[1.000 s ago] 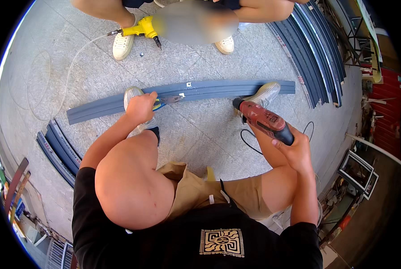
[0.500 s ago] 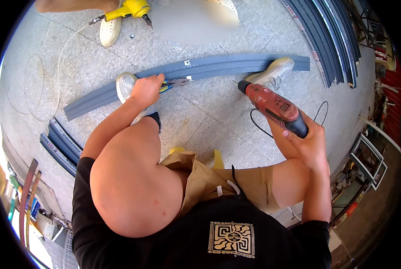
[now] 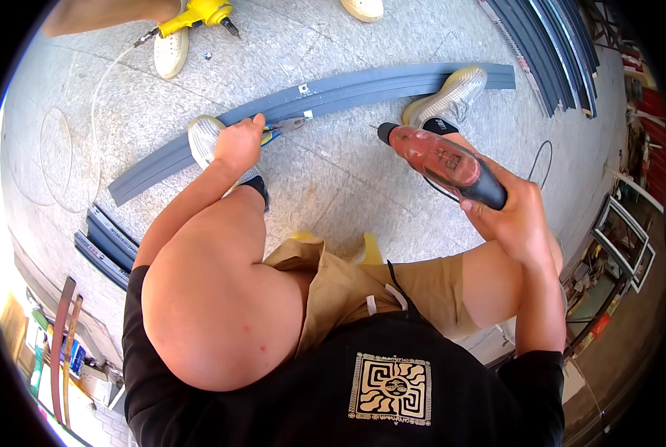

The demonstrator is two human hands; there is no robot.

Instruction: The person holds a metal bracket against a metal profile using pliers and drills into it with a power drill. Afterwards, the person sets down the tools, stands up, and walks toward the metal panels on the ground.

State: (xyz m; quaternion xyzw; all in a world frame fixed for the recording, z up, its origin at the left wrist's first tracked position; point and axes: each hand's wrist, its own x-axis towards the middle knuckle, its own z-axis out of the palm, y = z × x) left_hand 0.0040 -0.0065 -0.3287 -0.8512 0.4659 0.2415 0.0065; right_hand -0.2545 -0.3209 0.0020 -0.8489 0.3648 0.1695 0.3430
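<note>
A: Begin at the left. Lying where?

B: On the concrete floor (image 3: 340, 190): a long grey strip (image 3: 363, 86), stretching from a left end well out past the left shoe (image 3: 205, 138) to a right end just beyond the right shoe (image 3: 452, 93). Overlapped by both.

A: Gripping what on that side?

B: With the left hand (image 3: 238, 147), wrapped snugly round the handles of blue-and-yellow pliers (image 3: 277, 132). Pointing tips-first to a small white piece (image 3: 308, 115) at the strip's near edge. Biting it or only just beside it? Too small to tell.

A: Farther right?

B: With the right hand (image 3: 518, 212), clasping a red-and-black drill (image 3: 441, 160) by its dark end. Aiming leftward over the floor, off the strip's near edge, not touching it. Past the strip's right end, a stack of dark strips (image 3: 549, 59).

A: At which step, then?

B: Probably at steadying the white piece, with the drill held off.

A: Calling for what?

B: Presumably for a firm left grip, an unmoving strip, and caution near the right shoe.
</note>
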